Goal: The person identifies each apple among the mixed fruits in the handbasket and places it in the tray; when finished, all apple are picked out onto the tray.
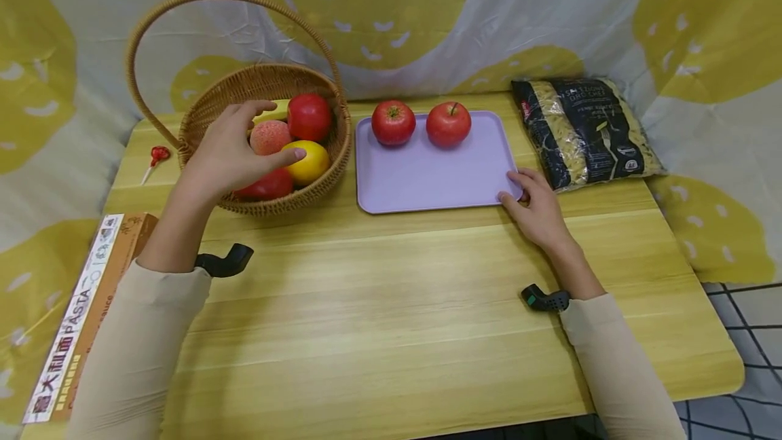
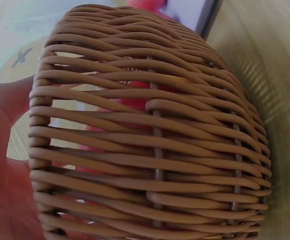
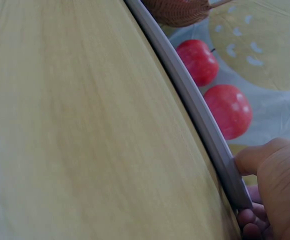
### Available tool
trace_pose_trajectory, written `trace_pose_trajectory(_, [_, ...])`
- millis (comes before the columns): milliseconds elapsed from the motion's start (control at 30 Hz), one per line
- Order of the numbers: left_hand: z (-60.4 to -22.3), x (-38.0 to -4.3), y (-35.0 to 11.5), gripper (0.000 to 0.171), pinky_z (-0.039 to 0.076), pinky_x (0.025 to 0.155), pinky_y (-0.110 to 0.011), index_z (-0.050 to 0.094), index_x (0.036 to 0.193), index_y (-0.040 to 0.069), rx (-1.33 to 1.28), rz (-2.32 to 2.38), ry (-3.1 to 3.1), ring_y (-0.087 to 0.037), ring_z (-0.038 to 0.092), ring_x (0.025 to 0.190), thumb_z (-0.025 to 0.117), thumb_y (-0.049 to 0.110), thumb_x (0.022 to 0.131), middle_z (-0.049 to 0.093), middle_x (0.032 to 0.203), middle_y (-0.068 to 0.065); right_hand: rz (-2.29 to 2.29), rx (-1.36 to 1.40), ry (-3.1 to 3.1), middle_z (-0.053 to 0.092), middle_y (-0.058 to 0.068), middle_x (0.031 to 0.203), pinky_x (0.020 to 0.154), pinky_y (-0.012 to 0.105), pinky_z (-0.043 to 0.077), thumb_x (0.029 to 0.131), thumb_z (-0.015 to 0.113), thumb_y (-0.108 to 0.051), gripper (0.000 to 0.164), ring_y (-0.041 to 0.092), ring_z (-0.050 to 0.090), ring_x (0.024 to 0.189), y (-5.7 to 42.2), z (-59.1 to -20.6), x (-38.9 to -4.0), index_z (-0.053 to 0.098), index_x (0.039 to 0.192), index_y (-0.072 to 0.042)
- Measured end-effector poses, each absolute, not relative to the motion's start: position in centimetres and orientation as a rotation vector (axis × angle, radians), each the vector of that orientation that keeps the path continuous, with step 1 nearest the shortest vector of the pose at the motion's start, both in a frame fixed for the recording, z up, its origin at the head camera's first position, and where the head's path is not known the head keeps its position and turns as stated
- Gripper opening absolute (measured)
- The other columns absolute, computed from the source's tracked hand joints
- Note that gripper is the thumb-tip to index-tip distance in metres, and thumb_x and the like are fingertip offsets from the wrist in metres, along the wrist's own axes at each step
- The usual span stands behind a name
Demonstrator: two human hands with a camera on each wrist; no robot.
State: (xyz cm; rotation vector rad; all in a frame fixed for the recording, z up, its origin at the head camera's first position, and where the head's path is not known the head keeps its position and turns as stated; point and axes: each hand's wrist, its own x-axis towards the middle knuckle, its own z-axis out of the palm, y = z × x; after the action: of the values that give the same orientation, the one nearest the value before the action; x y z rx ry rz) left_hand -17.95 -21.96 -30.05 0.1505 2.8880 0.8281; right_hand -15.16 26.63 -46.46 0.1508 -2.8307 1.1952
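My left hand [image 1: 227, 151] hovers over the wicker basket [image 1: 332, 185], thumb and fingers spread wide with nothing between them. Inside the basket lie a red apple [image 1: 309, 117], a pinkish peach [image 1: 271, 138], a yellow lemon [image 1: 308, 163], another red fruit [image 1: 269, 185] and a partly covered yellow fruit [image 1: 277, 111]. The basket's woven side [image 2: 150, 140] fills most of the left wrist view. With thumb and fingers, my right hand [image 1: 537, 212] pinches the near right corner of the lilac tray [image 1: 427, 182]. Two red apples [image 1: 394, 123] [image 1: 449, 124] sit along the tray's far side.
A bag of pasta [image 1: 586, 131] lies at the back right, beyond the tray. Left of the basket is a red lollipop [image 1: 160, 155]. A long pasta box [image 1: 91, 311] runs along the table's left edge, partly under my left sleeve. Patterned cloth [image 1: 415, 19] hangs behind the table.
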Motion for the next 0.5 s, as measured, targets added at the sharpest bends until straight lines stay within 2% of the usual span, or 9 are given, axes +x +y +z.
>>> trace_pose_trajectory(100, [-30.3,-17.8,-22.2,0.099,0.04,0.101,-0.068,0.034,0.16,0.015,0.15,0.811,2.888,-0.044,0.041,0.133,0.075,0.064,0.084,0.038,0.16,-0.02,1.195,0.156,-2.825,0.047,0.026,0.151,0.082,0.025,0.035,0.1,0.066,-0.019,0.052,0.034,0.053,0.101,26.7,-46.4,-15.2,0.055,0.143,0.007])
trace_pose_trajectory(300, [-30.4,-17.3,-22.3,0.101,0.031,0.11,-0.074,0.035,0.16,0.014,0.158,0.785,2.873,-0.047,0.03,0.148,0.076,0.064,0.083,0.032,0.164,-0.02,1.191,0.15,-2.834,0.046,0.026,0.151,0.082,0.025,0.035,0.1,0.066,-0.02,0.052,0.033,0.053,0.102,26.8,-46.5,-15.2,0.055,0.143,0.006])
trace_pose_trajectory(500, [-30.7,-16.4,-22.5,0.099,0.03,0.11,-0.075,0.04,0.158,0.015,0.152,0.766,2.861,-0.048,0.03,0.148,0.078,0.064,0.081,0.031,0.164,-0.023,1.195,0.143,-2.84,0.046,0.024,0.152,0.082,0.023,0.035,0.1,0.066,-0.021,0.052,0.032,0.053,0.103,26.7,-46.4,-15.2,0.055,0.144,0.005])
